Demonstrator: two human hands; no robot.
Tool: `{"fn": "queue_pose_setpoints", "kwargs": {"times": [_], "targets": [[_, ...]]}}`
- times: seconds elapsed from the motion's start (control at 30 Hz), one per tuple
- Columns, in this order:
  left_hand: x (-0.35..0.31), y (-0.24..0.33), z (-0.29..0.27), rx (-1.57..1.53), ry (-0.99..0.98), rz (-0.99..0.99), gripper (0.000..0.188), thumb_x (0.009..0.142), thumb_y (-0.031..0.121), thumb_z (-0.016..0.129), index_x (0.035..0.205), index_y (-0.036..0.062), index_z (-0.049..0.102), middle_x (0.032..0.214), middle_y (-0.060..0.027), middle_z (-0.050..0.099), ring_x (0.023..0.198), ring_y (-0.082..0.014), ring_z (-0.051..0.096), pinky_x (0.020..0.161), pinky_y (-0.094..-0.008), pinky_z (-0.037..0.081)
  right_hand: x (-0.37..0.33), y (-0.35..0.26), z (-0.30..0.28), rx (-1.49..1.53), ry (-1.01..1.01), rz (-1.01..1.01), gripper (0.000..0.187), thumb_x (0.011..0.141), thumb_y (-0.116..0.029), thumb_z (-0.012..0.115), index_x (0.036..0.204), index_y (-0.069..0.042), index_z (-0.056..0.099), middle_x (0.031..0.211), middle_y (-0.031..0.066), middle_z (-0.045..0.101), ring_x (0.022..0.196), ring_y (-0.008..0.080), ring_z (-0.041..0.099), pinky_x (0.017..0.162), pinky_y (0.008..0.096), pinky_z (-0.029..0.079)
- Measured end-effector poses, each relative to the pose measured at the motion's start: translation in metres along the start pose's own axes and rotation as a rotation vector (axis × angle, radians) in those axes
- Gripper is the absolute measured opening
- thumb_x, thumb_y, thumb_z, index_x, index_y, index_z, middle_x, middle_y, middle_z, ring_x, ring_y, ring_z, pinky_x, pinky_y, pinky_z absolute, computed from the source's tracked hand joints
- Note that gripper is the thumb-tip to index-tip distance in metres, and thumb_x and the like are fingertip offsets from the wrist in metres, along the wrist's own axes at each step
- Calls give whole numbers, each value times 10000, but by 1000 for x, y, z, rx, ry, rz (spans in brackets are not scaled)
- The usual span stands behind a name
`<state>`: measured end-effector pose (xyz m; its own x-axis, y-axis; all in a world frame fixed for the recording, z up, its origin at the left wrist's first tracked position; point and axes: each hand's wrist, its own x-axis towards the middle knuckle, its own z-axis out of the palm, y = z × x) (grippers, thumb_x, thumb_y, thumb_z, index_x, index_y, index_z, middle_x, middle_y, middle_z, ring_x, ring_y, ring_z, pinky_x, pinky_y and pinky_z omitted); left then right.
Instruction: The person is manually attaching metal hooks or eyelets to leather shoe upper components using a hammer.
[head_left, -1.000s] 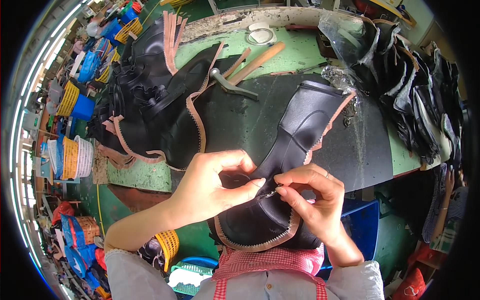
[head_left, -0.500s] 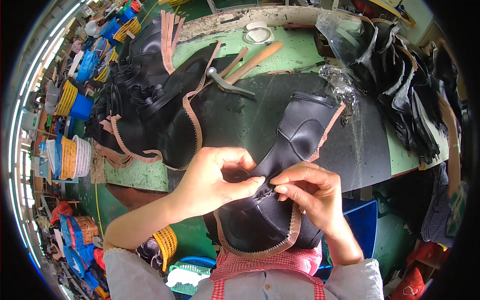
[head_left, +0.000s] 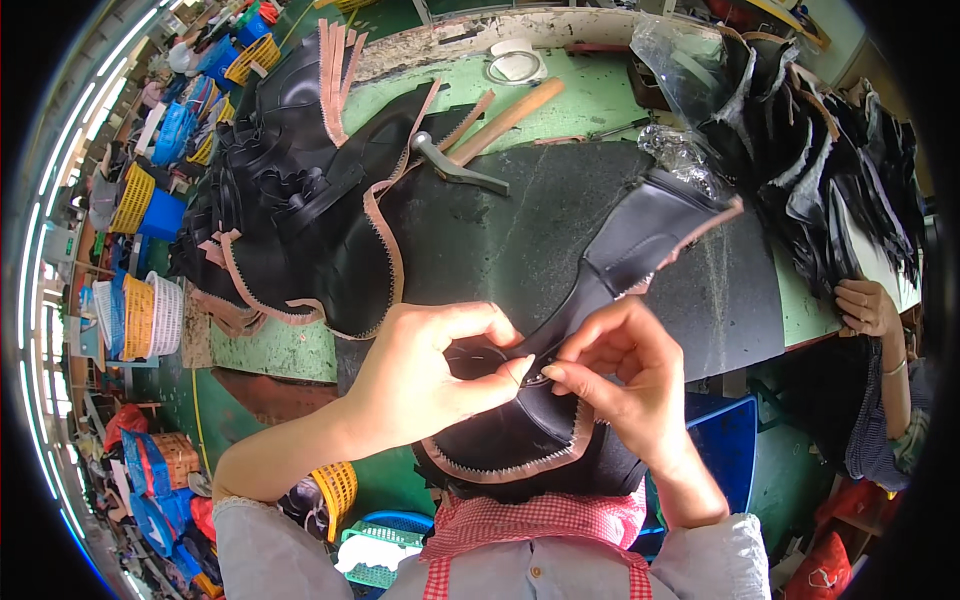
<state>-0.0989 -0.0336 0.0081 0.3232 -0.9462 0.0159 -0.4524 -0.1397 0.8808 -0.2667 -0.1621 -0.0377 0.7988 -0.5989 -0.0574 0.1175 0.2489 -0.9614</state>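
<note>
A black leather shoe upper (head_left: 640, 235) with a tan, zigzag-cut edge stretches from near my apron out over the dark mat. My left hand (head_left: 415, 365) is closed on its narrow middle, thumb and forefinger pinching beside the seam. Close to that thumb, my right hand (head_left: 635, 370) has its thumb and forefinger pressed together at the same seam. Whether the right fingertips hold the leather edge or something tiny cannot be made out. The fingertips of both hands almost meet.
Black uppers (head_left: 300, 190) are heaped on the left. A wooden-handled hammer (head_left: 510, 120) lies behind the black mat (head_left: 480, 240). At the right, another person's hand (head_left: 868, 306) touches stacked leather pieces (head_left: 800, 170) near a clear plastic bag (head_left: 680, 75). A blue bin (head_left: 735, 450) stands below.
The upper's far end has swung right and tilted, blurring slightly. My hands stay at the seam, the right fingers shifting a little. The other person's hand has come down to the stack's near edge.
</note>
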Motion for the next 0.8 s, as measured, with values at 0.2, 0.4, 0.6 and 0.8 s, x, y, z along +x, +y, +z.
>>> {"fn": "queue_pose_setpoints", "kwargs": {"times": [0.2,0.4,0.6,0.8], "targets": [[-4,-2,4,-132,56,-79,176,827,39,810,805,5,640,750,-1,647,685,-37,581,609,-221,450,-8,-2,-3,-114,-30,144,140,887,-60,782,948,33,697,835,60,726,742,91,693,699,232,579],[-2,4,1,-174,55,-120,176,825,31,811,793,2,641,764,-5,651,704,-43,603,626,-224,458,-14,0,5,-167,36,20,130,885,-31,771,981,28,707,852,67,736,768,117,729,695,243,589],[-5,7,0,-99,83,-58,164,825,26,809,798,-2,650,781,-10,668,722,-41,606,655,-218,479,-12,-3,7,-258,41,-52,134,867,-11,778,976,20,707,848,78,739,764,127,737,684,254,595],[-4,6,-6,-121,33,-71,78,875,-12,747,905,-42,681,870,-42,722,828,-74,681,761,-237,553,-12,-4,7,-232,33,-46,130,861,-28,792,941,22,702,829,70,741,754,117,734,689,249,593]]}}
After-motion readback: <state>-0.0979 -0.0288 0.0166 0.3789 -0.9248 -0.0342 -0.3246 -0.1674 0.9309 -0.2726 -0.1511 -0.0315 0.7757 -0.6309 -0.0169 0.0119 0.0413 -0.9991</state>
